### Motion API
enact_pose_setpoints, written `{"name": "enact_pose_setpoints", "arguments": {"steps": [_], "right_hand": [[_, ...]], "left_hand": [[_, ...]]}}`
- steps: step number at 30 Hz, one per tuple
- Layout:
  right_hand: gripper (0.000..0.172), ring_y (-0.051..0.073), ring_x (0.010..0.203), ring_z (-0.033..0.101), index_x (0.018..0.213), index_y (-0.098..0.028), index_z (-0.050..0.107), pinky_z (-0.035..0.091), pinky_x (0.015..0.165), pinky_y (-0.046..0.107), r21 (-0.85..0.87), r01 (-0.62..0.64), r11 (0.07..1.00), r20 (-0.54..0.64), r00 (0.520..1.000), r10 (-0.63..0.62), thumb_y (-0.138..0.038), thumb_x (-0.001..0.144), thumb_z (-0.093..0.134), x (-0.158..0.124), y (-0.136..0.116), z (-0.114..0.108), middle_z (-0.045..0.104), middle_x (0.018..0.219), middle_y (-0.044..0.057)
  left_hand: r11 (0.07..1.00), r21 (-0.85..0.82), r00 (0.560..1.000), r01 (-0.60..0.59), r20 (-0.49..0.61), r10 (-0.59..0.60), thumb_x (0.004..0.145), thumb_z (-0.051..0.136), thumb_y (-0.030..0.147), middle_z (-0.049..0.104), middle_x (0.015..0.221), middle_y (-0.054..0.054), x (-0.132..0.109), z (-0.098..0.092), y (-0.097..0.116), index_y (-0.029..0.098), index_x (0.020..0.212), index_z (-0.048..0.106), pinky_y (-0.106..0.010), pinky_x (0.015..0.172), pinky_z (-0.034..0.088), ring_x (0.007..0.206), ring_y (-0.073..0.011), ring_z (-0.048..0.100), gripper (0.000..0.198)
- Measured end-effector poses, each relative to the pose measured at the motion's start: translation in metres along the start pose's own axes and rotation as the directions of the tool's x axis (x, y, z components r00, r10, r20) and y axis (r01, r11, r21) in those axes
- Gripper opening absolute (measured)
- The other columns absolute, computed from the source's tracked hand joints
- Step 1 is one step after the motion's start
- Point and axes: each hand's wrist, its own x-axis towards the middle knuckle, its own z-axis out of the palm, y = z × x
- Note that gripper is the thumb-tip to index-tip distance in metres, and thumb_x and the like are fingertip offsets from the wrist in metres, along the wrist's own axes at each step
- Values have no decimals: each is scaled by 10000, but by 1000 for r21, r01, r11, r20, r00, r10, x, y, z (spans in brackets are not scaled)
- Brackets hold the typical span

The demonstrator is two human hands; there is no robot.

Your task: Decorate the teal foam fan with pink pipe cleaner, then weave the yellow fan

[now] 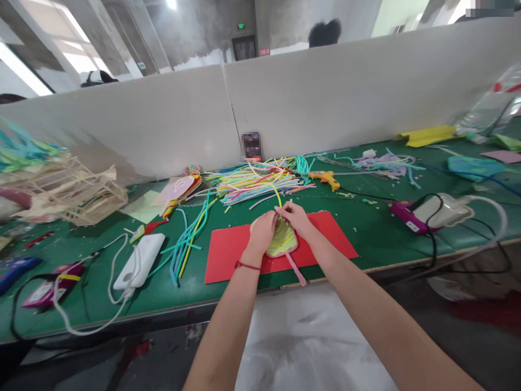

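Note:
On a red sheet (228, 252) at the table's front edge lies a leaf-shaped craft piece (280, 241), made of yellow-green rows with a pink border and a pink stem. My left hand (264, 228) is closed at its upper left edge, fingers bent over it. My right hand (295, 214) pinches a yellow strip (278, 195) at the top of the piece. The strip's free end curves up and away to the left. Both hands' fingertips meet there, and they hide where the strip joins the piece.
Behind the sheet lies a pile of coloured strips (252, 184), beside a yellow glue gun (325, 178). Loose blue and yellow strips (189, 239) and a white power bank (139, 260) are on the left. A purple device (411, 217) with cables is on the right. A partition (345, 98) closes the back.

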Motion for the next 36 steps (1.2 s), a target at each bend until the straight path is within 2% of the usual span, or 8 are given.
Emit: {"name": "enact_pose_setpoints", "arguments": {"steps": [8, 18, 27, 36], "right_hand": [[455, 86, 371, 401, 562, -222, 462, 323, 391, 240, -1, 12, 1000, 6, 1000, -12, -608, 589, 700, 0, 1, -1, 457, 442, -71], [457, 85, 379, 407, 573, -218, 471, 337, 398, 241, -4, 27, 1000, 12, 1000, -27, -613, 587, 699, -1, 0, -1, 469, 459, -70], [458, 80, 377, 403, 584, -213, 463, 340, 399, 231, -37, 34, 999, 10, 999, -34, -614, 606, 684, 0, -1, -1, 454, 452, -75], [420, 103, 421, 425, 668, -216, 502, 340, 423, 247, -123, 51, 991, 49, 998, -46, -626, 761, 509, -4, 0, 0, 466, 509, -54]], "left_hand": [[997, 78, 1000, -1, 1, 1, 923, 354, 163, 588, 791, -36, 0, 2, -1, 201, 844, 519, -294, 748, 421, 798, -183, 560, 187], [998, 62, 1000, -5, -2, 5, 929, 338, 161, 571, 748, -36, 0, 2, 0, 196, 812, 505, -291, 708, 410, 760, -188, 552, 207], [998, -54, 999, 40, -34, -42, 914, 367, 174, 585, 727, -19, 0, 1, 1, 200, 795, 511, -274, 671, 406, 707, -169, 550, 189], [955, -263, 975, 141, -132, -181, 869, 438, 166, 603, 678, 14, 1, -3, 2, 199, 705, 494, -229, 639, 406, 658, -132, 566, 176]]}}
